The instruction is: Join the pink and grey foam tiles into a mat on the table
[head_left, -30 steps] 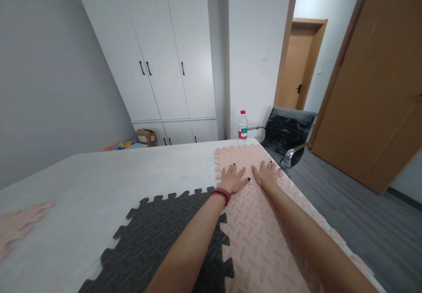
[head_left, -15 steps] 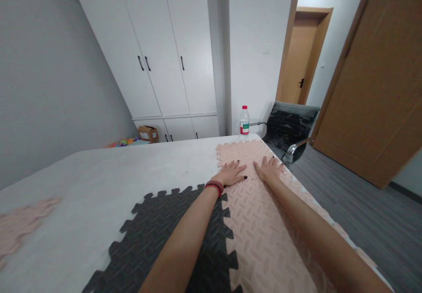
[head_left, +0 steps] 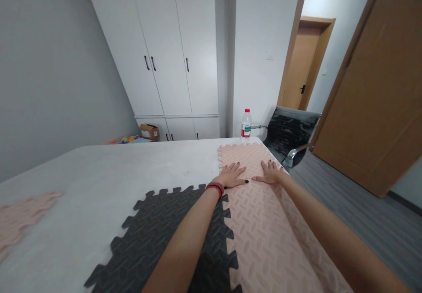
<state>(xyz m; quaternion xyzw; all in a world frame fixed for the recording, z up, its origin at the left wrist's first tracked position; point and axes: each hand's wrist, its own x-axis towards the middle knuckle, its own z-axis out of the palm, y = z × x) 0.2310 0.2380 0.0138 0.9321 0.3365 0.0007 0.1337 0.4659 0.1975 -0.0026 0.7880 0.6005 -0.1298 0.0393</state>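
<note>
My left hand [head_left: 231, 176] lies flat with spread fingers on pink foam mat tiles, its fingertips near their left edge and a red band round the wrist. To its right, my right hand [head_left: 271, 172] also rests flat, fingers apart, close to the table's right edge. Under both is the near pink foam tile [head_left: 253, 222]; a farther pink foam tile [head_left: 244, 153] adjoins it, the seam mostly covered by the hands. A black foam tile [head_left: 171, 222] meets the pink one along its toothed left edge, partly hidden by my left forearm.
A bottle with a red cap [head_left: 246, 125] stands at the table's far end. Another pink foam tile [head_left: 20, 218] lies at the left on the white table [head_left: 99, 183]. Beyond the right edge is a black chair [head_left: 290, 130]. A cardboard box [head_left: 149, 132] sits behind the table.
My right hand has shifted slightly right and turned, its thumb now stretched toward the left hand. My left hand stays almost in place. The camera view has tilted slightly.
</note>
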